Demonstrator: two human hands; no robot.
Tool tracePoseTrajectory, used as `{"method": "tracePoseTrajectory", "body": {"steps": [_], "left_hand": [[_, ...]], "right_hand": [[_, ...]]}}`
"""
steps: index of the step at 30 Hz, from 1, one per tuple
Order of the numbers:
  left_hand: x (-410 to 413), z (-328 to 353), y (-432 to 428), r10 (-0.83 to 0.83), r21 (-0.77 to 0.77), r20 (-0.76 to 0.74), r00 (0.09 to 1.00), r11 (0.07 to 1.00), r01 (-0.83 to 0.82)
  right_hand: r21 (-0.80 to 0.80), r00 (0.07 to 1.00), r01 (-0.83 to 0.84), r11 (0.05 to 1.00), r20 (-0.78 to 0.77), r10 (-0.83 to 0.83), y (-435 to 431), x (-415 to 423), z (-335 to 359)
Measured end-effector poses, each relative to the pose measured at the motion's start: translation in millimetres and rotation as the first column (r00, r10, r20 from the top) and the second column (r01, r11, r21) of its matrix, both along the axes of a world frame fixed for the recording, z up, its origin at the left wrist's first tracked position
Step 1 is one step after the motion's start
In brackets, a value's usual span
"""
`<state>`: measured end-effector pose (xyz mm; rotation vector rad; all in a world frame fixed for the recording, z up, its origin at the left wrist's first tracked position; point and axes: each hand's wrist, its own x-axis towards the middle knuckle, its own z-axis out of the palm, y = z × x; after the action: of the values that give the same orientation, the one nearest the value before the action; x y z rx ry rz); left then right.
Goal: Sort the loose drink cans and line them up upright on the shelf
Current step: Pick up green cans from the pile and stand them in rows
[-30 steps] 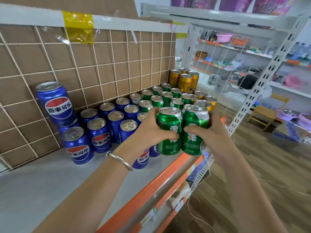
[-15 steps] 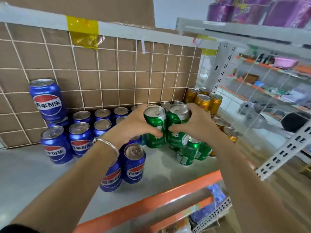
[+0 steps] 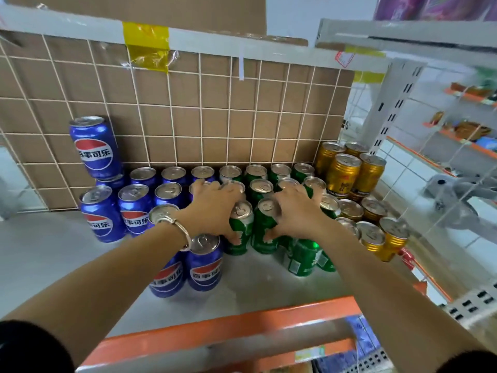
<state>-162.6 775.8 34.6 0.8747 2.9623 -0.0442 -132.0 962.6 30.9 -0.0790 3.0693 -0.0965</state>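
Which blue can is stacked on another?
The back-left blue can against the grid wall; it sits atop another blue can, the rest stand on the shelf.

bare shelf (image 3: 48,254) left, cans (image 3: 172,189) crowd right

A grey shelf (image 3: 40,251) ran across the near scene, its front edge faced with an orange strip (image 3: 228,329). Behind it, on the far side, a brown cardboard sheet (image 3: 188,117) stood as a back wall, overlaid by a white wire grid (image 3: 200,106) and patched at the top left with yellow tape (image 3: 146,47). At the right end rose a white upright post (image 3: 387,103) punched with slots, carrying a grey upper shelf (image 3: 403,33) with purple packs (image 3: 435,6) on top. A plain white wall (image 3: 309,9) showed above the cardboard. Farther right, more racks (image 3: 468,95) with orange edges held small blurred goods. The light was bright and even.
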Motion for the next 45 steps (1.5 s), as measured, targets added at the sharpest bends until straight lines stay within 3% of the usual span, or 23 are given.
{"method": "tracePoseTrajectory", "body": {"steps": [7, 12, 15, 19, 23, 34, 41, 45], "left_hand": [[-6, -3, 6, -0.042, -0.196, -0.167, 0.985, 0.981, 0.009], [-15, -4, 5, -0.091, -0.139, -0.033, 0.995, 0.987, 0.085], [-19, -9, 4, -0.011, -0.036, 0.074, 0.997, 0.999, 0.013], [-23, -16, 7, 0.018, -0.117, 0.083, 0.996, 0.993, -0.009], [-26, -15, 10, 0.027, -0.121, 0.097, 0.995, 0.993, -0.015], [-22, -13, 11, 0.041, -0.097, 0.106, 0.994, 0.995, -0.031], [-10, -3, 3, 0.077, -0.006, 0.135, 0.988, 0.997, -0.077], [12, 12, -36, 0.161, 0.089, 0.100, 0.982, 0.981, -0.170]], "right_hand": [[0.115, 0.999, -0.051, 0.992, 0.009, 0.051, -2, -11, -5], [0.114, 1.000, -0.004, 0.993, 0.019, 0.001, -3, -9, -11], [0.120, 0.999, -0.026, 0.992, -0.025, 0.029, -4, -7, -9], [0.200, 0.993, -0.109, 0.974, 0.073, 0.096, -13, -10, -11], [0.229, 0.988, -0.094, 0.969, 0.140, 0.062, -19, -16, -12], [0.229, 0.992, -0.075, 0.971, 0.120, 0.048, -23, -13, -12], [0.068, 0.986, -0.150, 0.986, 0.079, 0.144, -56, -3, 7], [-0.155, 0.977, -0.214, 0.964, -0.042, 0.210, -99, 0, 19]]}}
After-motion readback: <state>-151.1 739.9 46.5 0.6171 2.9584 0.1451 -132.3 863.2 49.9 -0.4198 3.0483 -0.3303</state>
